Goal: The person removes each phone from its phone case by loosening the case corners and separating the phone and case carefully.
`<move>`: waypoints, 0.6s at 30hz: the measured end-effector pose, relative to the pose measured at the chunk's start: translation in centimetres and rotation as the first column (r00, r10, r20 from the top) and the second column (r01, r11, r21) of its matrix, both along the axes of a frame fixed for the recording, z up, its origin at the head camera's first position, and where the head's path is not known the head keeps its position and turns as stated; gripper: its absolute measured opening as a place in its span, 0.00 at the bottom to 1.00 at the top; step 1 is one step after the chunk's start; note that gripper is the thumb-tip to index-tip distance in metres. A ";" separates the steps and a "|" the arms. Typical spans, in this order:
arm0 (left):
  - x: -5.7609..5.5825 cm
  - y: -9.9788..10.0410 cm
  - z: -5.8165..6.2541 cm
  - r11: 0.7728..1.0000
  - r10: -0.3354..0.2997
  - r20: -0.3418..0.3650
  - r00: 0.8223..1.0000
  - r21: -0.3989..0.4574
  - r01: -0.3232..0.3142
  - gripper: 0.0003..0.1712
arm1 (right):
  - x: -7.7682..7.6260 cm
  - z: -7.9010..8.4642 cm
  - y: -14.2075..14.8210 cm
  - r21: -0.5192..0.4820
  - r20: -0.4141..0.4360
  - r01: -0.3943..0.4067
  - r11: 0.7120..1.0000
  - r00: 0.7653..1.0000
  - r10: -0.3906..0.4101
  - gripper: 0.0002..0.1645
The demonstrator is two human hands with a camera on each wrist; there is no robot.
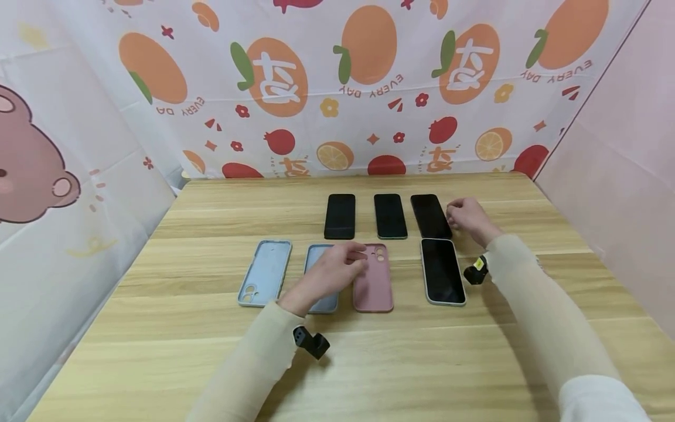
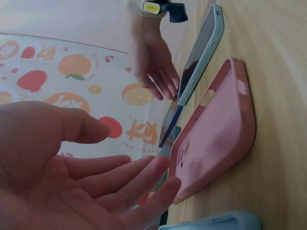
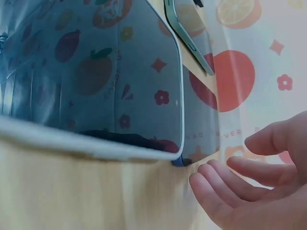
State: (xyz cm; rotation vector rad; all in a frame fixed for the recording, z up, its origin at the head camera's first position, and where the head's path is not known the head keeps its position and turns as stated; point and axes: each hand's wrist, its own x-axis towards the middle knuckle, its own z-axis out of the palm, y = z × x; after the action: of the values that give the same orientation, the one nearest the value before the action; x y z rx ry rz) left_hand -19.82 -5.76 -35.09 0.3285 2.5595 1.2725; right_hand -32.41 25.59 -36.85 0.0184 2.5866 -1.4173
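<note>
My left hand [image 1: 337,266] hovers with loosely bent, parted fingers over the middle blue phone case [image 1: 324,305] and the pink phone case [image 1: 373,287]. Nothing lies between its thumb and fingers in the left wrist view. The pink case shows its hollow inside and camera cutouts. At the right edge of the rightmost black phone [image 1: 431,217] is my right hand [image 1: 469,218], thumb and fingers apart and holding nothing in the right wrist view. Just below that phone lies another phone [image 1: 443,272] in a pale case, its dark screen up.
Two more black phones, one at the left [image 1: 340,217] and one in the middle [image 1: 390,217], lie in the back row. Another light blue case [image 1: 265,272] lies at the left of the front row. A fruit-print curtain [image 1: 321,123] hangs behind the wooden table [image 1: 395,363].
</note>
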 end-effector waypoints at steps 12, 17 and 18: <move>-0.2 1.3 0.1 0.999 -0.028 0.025 0.999 0.047 0.027 0.23 | 4.4 -0.9 2.3 0.033 -0.049 -0.043 0.999 0.998 0.045 0.25; -0.4 2.3 -0.2 0.993 -0.056 0.074 0.996 0.105 0.048 0.25 | 6.5 -0.9 1.9 0.002 -0.048 -0.086 0.996 0.995 0.086 0.24; -0.5 2.6 -0.2 0.991 -0.065 0.086 0.994 0.125 0.054 0.26 | 6.9 -0.8 1.8 0.006 -0.049 -0.092 0.996 0.995 0.092 0.23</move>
State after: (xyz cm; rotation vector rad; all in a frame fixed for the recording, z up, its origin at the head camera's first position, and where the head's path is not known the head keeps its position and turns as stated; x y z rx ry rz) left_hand -20.31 -3.18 -35.32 0.3605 2.3849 1.3929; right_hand -25.50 27.43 -37.69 -0.1348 2.5927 -1.3975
